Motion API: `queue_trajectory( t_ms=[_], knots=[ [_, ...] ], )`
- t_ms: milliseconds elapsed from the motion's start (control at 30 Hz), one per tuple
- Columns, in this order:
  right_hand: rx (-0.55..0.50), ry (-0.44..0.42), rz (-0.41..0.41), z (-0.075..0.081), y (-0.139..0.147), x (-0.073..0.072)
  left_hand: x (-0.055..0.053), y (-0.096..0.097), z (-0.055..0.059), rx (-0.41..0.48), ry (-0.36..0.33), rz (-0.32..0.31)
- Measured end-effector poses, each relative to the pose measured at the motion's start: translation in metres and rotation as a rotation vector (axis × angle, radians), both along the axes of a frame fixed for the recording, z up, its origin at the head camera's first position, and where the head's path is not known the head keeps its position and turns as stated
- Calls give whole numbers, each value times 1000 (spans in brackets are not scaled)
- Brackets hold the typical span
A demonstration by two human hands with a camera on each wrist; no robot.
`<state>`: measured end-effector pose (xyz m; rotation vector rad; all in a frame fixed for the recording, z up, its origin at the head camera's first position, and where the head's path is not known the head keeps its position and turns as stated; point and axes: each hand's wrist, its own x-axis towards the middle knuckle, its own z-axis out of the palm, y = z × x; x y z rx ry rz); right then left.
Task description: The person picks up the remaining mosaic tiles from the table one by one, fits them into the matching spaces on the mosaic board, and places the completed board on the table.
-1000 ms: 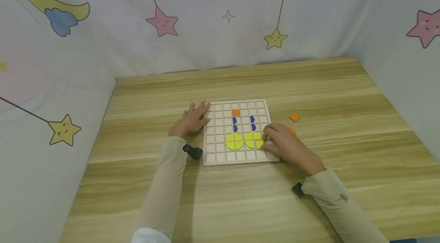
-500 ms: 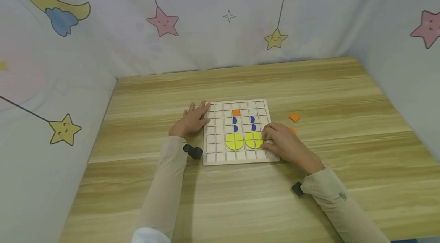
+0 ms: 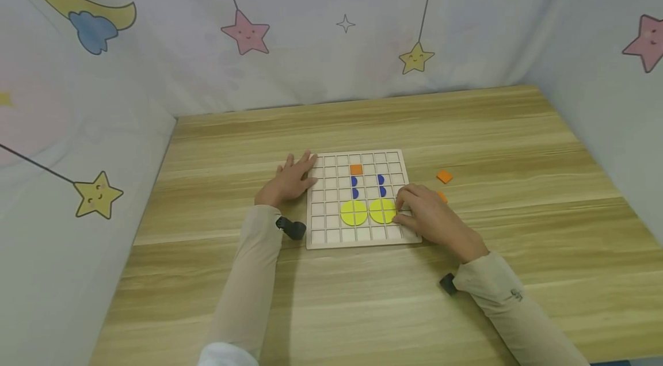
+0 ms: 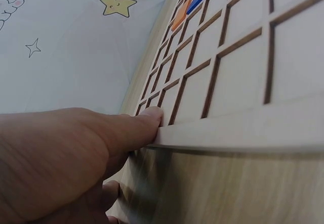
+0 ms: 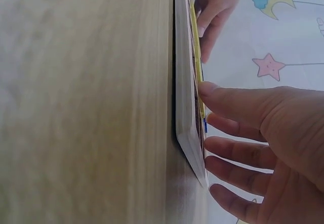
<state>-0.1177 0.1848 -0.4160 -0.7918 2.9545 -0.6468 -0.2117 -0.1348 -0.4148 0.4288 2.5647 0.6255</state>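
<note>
A square wooden grid board (image 3: 318, 236) lies on the table. Set in it are two yellow circles made of quarter pieces, a left yellow circle (image 3: 353, 213) and a right yellow circle (image 3: 382, 211). Blue half-round pieces (image 3: 354, 193) and an orange square (image 3: 356, 170) sit above them. My left hand (image 3: 286, 183) rests at the board's left edge, fingers spread; in the left wrist view the thumb (image 4: 139, 129) presses on its frame. My right hand (image 3: 430, 213) touches the right circle's outer edge with thumb and fingertips, the thumb (image 5: 228, 100) on yellow in the right wrist view.
Two loose orange squares lie right of the board: a farther orange square (image 3: 444, 176) and a nearer orange square (image 3: 442, 197), partly hidden by my right hand. The wood-grain table (image 3: 342, 302) is bounded behind by a printed curtain (image 3: 311, 78).
The lower right yellow quarter piece was askew under my right fingertips; it has turned to line up with the circle. My left hand has stayed at the board's edge.
</note>
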Motion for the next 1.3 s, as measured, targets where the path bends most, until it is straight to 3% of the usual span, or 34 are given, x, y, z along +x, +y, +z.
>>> queue_trajectory(
  t_ms=[333,667,967,1300],
  knots=[
    [-14,-63,-39,3,4,-1,2,0,2,2,-8,6],
    [-1,-27,-193,14,28,1,2,1,2,6,-10,9],
    [8,-117,-339,12,47,2,2,0,2,16,-9,13],
    [51,-172,-434,8,57,6,1,0,0,19,-4,5]
  ],
)
